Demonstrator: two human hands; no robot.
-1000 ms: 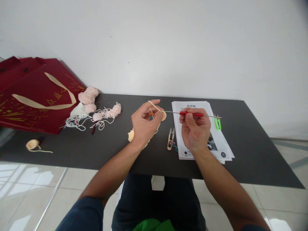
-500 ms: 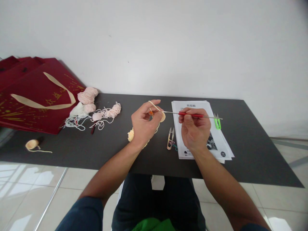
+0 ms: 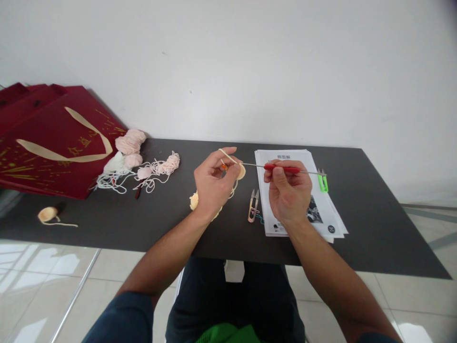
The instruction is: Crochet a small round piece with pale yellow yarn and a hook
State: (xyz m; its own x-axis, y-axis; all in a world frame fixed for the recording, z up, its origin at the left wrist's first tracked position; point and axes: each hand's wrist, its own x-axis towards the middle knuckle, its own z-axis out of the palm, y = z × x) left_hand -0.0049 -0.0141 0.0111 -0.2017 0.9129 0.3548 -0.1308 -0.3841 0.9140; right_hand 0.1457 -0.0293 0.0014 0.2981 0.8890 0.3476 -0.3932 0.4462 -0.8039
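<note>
My left hand (image 3: 213,183) is closed around a small cream crochet piece (image 3: 241,172), with cream yarn looped over its forefinger. A ball of the same cream yarn (image 3: 194,200) lies under that wrist. My right hand (image 3: 287,193) pinches a crochet hook with a red grip (image 3: 282,167). The hook's metal tip points left into the crochet piece. Both hands hover above the dark table (image 3: 371,224).
Brass thread snips (image 3: 253,206) lie between my hands. Printed sheets (image 3: 321,209) and green snips (image 3: 323,181) lie under and beyond my right hand. Pink and white yarn bundles (image 3: 139,162), red gift bags (image 3: 53,138) and a cream yarn scrap (image 3: 48,214) are at the left.
The hook has slid slightly left toward the crochet piece, and my left fingers shifted a little. Everything on the table stays put.
</note>
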